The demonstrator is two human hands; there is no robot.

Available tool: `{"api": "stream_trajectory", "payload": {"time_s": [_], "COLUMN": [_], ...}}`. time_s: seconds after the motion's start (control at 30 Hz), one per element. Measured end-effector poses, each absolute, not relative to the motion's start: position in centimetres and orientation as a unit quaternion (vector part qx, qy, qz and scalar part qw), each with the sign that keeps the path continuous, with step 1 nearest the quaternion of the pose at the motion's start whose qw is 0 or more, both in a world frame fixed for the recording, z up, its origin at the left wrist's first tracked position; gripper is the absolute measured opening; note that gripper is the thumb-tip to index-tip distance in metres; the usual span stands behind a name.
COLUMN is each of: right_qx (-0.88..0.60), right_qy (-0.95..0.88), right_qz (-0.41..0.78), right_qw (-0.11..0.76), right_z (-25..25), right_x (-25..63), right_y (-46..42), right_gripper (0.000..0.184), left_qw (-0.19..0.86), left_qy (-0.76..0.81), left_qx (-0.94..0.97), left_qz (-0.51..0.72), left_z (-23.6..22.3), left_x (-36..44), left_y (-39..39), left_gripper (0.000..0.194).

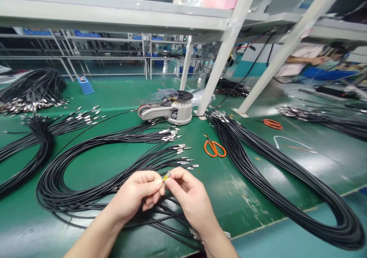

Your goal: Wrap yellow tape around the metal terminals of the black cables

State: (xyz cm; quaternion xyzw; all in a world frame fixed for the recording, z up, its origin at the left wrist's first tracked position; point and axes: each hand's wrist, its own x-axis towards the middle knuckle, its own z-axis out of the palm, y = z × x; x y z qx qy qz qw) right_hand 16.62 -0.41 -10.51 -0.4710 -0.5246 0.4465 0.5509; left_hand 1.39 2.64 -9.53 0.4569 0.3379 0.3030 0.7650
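My left hand [139,191] is closed in a pinch at a small silver cable connector [168,172] with a bit of yellow tape [165,177] on it. Thumb and forefinger of my right hand [190,195] grip the same connector from the other side. The fingers hide most of it, and the cable behind it cannot be made out. Beneath and behind both hands lies a looped bundle of black cables [57,174], its silver-tipped ends fanned out just beyond my fingertips.
A grey tape dispenser [182,112] stands behind the hands. Orange-handled scissors [214,148] lie right of centre, another orange-handled pair [272,124] farther right. A long cable bundle [258,174] curves past the table edge. White posts [220,55] carry a shelf [114,15]. A person [301,59] is at right.
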Motion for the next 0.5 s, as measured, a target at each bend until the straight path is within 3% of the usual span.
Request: {"api": "stream_trajectory", "payload": {"time_s": [0.23,0.33,0.4,0.5], "right_qx": [-0.370,-0.373,-0.393,-0.435], "right_qy": [-0.604,-0.618,-0.591,-0.547], "right_qz": [0.461,0.448,0.469,0.504], "right_qw": [0.534,0.527,0.526,0.508], "right_z": [-10.8,-10.6,-10.2,-9.4], "right_x": [17.1,17.7,18.5,19.8], "right_y": [0.3,0.4,0.3,-0.1], "right_gripper": [0.005,0.010,0.008,0.012], "left_qw": [0.818,0.806,0.744,0.571], "left_qy": [0.288,0.297,0.338,0.414], "left_qx": [0.448,0.465,0.519,0.646], "left_qz": [0.217,0.216,0.250,0.291], "left_z": [-9.9,-9.4,-8.9,-8.2], "left_x": [0.4,0.6,1.0,1.9], "left_y": [3.1,3.0,2.6,1.8], "left_gripper": [0.031,0.028,0.025,0.021]}}
